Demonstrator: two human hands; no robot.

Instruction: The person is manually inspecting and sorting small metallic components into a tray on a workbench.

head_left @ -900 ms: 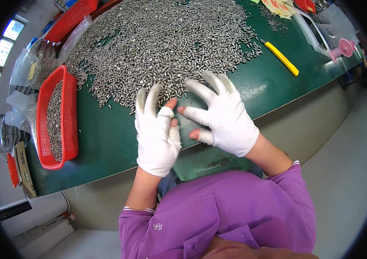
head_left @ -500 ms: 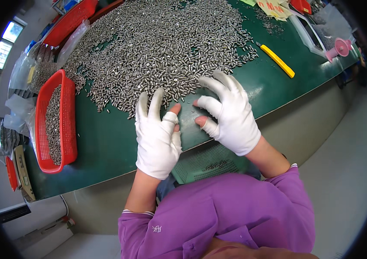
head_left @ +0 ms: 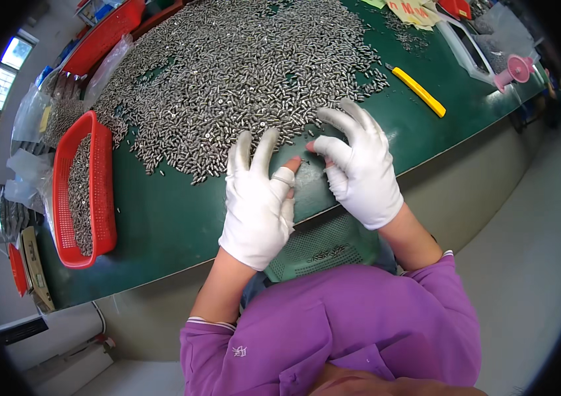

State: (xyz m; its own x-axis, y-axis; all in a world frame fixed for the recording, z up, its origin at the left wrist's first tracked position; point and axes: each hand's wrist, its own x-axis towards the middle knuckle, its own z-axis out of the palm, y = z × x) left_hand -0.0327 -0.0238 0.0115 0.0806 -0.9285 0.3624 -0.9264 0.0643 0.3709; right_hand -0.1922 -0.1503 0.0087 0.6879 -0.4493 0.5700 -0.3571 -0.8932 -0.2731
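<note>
A broad pile of small silvery metal pins (head_left: 227, 79) covers much of the green table (head_left: 155, 221). My left hand (head_left: 257, 208), in a white glove with bare thumb and forefinger tips, lies at the pile's near edge. Its fingers are stretched out and it holds nothing I can see. By its thumb is a tiny dark piece (head_left: 305, 162), too small to name. My right hand (head_left: 365, 171), gloved alike, is just to the right. Its two far fingers reach to the pile's edge; forefinger and thumb are bent close together, with nothing visible between them.
At the left stands a red perforated basket (head_left: 103, 198) holding more pins. A yellow utility knife (head_left: 419, 91) lies right of the pile, and a pink spool-like object (head_left: 517, 69) beyond it. Below the table edge, a green basket (head_left: 287, 264) sits before me, with a few pieces inside.
My left hand has shifted right and slightly away from me. My right hand's thumb and forefinger have drawn closer together, and the two hands are nearer each other.
</note>
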